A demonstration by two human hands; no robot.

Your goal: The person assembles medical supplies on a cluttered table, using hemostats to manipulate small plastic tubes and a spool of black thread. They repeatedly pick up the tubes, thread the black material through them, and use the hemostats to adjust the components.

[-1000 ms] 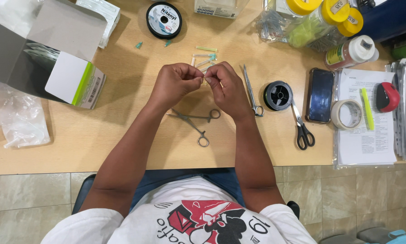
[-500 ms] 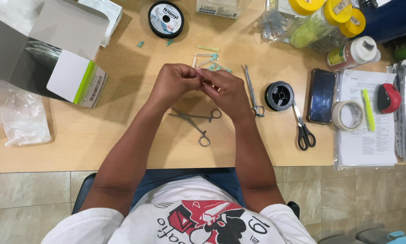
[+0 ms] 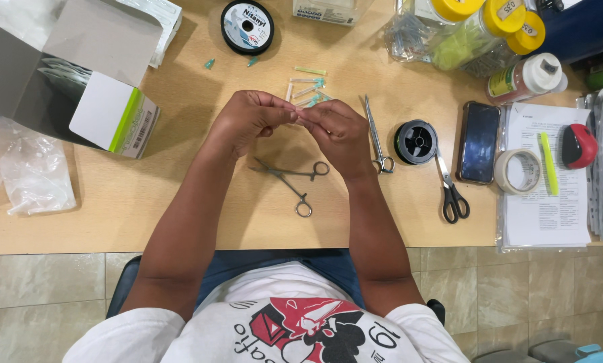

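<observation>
My left hand and my right hand meet fingertip to fingertip above the wooden table. Between the fingers they pinch a small thin pale piece, too small to tell exactly what it is. Just beyond the hands lie several small green-tipped needle caps and tubes. Under my wrists lies a pair of metal forceps, open. A second slim pair of metal scissors lies right of my right hand.
An open grey and white carton stands at the left, clear plastic bags beside it. A black thread spool sits at the back, another spool, black-handled scissors, a phone, tape roll, papers and yellow-lidded jars at the right.
My hands have stayed together at the same spot; the fingers have shifted slightly around the small piece. Nothing else on the table has moved.
</observation>
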